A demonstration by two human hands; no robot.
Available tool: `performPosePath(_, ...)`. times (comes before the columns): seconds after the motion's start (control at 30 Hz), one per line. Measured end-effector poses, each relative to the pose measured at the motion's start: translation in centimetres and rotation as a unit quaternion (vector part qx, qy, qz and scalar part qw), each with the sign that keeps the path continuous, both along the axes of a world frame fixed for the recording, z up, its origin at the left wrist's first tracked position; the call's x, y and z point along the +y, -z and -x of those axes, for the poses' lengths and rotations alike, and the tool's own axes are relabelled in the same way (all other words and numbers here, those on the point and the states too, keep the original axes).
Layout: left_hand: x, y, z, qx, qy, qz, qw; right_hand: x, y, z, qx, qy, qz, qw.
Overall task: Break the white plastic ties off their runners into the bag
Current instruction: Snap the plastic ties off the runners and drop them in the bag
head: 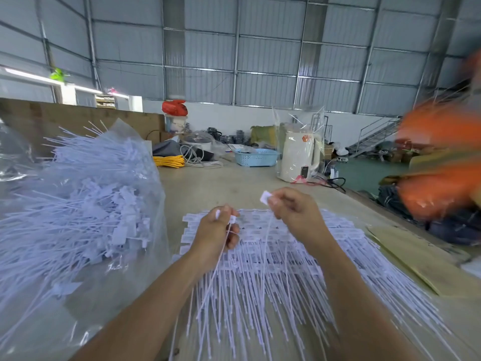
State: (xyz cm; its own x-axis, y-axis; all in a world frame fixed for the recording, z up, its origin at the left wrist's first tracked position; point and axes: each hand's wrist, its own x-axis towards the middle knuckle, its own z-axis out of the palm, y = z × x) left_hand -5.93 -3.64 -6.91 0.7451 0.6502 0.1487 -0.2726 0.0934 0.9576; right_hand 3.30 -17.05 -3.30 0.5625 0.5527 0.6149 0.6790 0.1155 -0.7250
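Observation:
A wide stack of white plastic ties on their runners lies on the table in front of me, tails pointing toward me. My left hand grips the head of one tie, whose thin tail hangs down past my wrist. My right hand is raised above the stack and pinches a white tie by its flat tag, with its tail trailing down. To the left stands a large clear plastic bag full of loose white ties.
Flat cardboard lies at the table's right edge. A person in orange, blurred, stands at the right. Farther back are a white kettle in clear wrap, a blue basket and a yellow cable coil.

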Motion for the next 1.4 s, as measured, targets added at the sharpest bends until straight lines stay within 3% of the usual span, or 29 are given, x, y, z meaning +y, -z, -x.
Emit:
performPosePath(0.13, -1.5, -0.5, -0.5, 0.023, 0.043, 0.01, 0.999, 1.1, 0.8, 0.6, -0.028, -0.056, 0.097, 0.993)
performPosePath(0.2, -2.0, -0.3, -0.6, 0.034, 0.052, -0.058, 0.996, 1.4, 1.3, 0.8, 0.0, -0.088, 0.126, 0.988)
performPosePath(0.3, -1.8, 0.2, -0.3, 0.026, 0.008, -0.139, 0.99, 1.6, 1.7, 0.7, 0.032, -0.094, 0.127, 0.987)
performPosePath(0.43, -1.3, 0.1, -0.1, 0.01, -0.056, -0.176, 0.983, 1.6, 1.7, 0.7, 0.026, -0.075, 0.142, 0.987)
performPosePath(0.53, -1.2, 0.0, 0.1, 0.013, -0.049, -0.173, 0.984, 1.6, 1.9, 0.9, 0.0, -0.092, 0.185, 0.978)
performPosePath(0.73, -1.0, -0.7, 0.3, 0.022, -0.016, -0.087, 0.996, 2.0, 2.1, 0.8, -0.121, -0.047, 0.149, 0.98)
performPosePath(0.87, -1.1, -0.8, 0.4, 0.042, 0.017, -0.083, 0.995, 1.7, 2.4, -0.2, -0.202, 0.041, 0.151, 0.967)
performPosePath(0.93, -0.8, -0.7, 0.5, 0.045, 0.037, -0.067, 0.996, 0.6, 2.2, -1.6, -0.16, 0.136, 0.138, 0.968)
performPosePath(1.0, -0.2, -0.7, 0.6, 0.028, 0.036, -0.047, 0.998, -0.8, 1.6, -2.9, -0.014, 0.181, 0.04, 0.983)
performPosePath(1.07, 0.1, -0.5, 0.6, 0.008, 0.033, -0.03, 0.999, -1.7, 0.6, -3.1, 0.164, 0.105, -0.109, 0.975)
performPosePath(1.13, -0.1, -0.3, 0.4, -0.005, 0.044, -0.006, 0.999, -1.3, -0.4, -2.1, 0.3, -0.02, -0.172, 0.938)
performPosePath(1.2, -0.6, -0.4, 0.1, -0.005, 0.059, 0.01, 0.998, -0.2, -0.3, -0.4, 0.287, -0.083, -0.106, 0.949)
performPosePath(1.27, -1.2, -0.7, -0.2, 0.002, 0.072, 0.0, 0.997, 1.2, 0.3, 1.2, 0.194, -0.098, -0.032, 0.975)
performPosePath(1.4, -2.2, -1.1, -0.1, 0.013, 0.133, -0.054, 0.99, 2.9, 1.2, 2.8, 0.084, -0.042, -0.043, 0.995)
